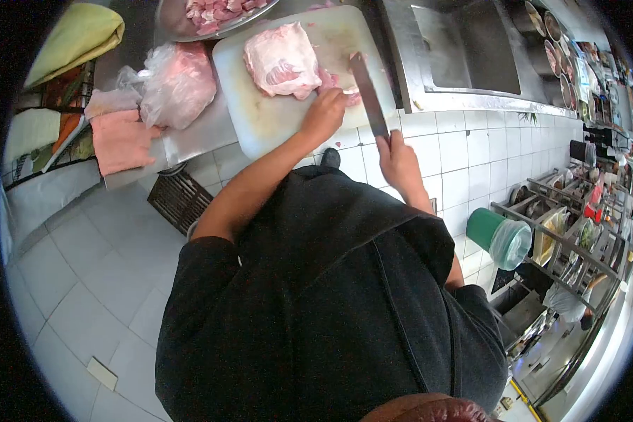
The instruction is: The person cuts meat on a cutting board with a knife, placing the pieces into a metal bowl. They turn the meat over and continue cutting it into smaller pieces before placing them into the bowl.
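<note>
My right hand [399, 162] is wrapped around the handle of a large wide-bladed knife [370, 97], its blade reaching over the right side of a white cutting board [260, 126]. Fingers bent, my left hand [324, 115] holds a small strip of raw meat [349, 92] just left of the blade. Beyond that hand lies a big slab of raw meat [281, 60], pale with fat on top. A smaller pink piece shows between the slab and my fingers, partly hidden. My left fingertips are small in view.
A metal bowl [218, 28] of diced meat stands behind the board. To the left are a clear plastic bag [179, 84] and a pink cloth-like sheet [122, 141]. A steel sink [464, 49] is at the right. A green bucket [487, 229] stands on the tiled floor.
</note>
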`<action>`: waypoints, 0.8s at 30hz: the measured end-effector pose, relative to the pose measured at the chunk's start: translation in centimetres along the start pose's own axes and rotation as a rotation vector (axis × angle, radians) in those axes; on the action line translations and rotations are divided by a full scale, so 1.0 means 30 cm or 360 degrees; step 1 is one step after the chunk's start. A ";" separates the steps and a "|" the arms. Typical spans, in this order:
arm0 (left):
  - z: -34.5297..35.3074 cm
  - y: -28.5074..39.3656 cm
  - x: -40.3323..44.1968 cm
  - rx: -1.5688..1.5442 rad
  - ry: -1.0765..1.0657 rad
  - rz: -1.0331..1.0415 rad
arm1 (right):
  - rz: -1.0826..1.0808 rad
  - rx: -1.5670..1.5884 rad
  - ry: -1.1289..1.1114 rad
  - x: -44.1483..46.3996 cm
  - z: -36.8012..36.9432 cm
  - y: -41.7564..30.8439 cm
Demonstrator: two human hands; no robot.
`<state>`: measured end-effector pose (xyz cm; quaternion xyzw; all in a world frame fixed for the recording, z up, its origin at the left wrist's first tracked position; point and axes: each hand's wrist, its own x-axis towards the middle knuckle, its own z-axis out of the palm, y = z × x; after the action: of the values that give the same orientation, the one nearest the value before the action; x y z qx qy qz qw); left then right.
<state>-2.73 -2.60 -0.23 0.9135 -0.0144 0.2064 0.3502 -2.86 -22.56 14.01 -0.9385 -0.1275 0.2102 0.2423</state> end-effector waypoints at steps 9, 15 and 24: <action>-0.075 0.035 0.038 -0.0197 -0.0027 0.0032 | 0.0158 -0.0011 -0.0101 -0.200 0.014 -0.022; -0.056 -0.006 0.048 -0.0167 -0.0213 -0.0037 | 0.0166 -0.0114 -0.0070 -0.158 0.077 -0.044; -0.052 -0.023 0.066 -0.0146 -0.0175 0.0055 | -0.0087 -0.0095 0.0082 0.110 0.256 -0.016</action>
<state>-1.36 -0.83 1.15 0.9061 -0.0587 0.1610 0.3868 -3.53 -17.94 7.05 -0.9466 -0.1531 0.1753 0.2229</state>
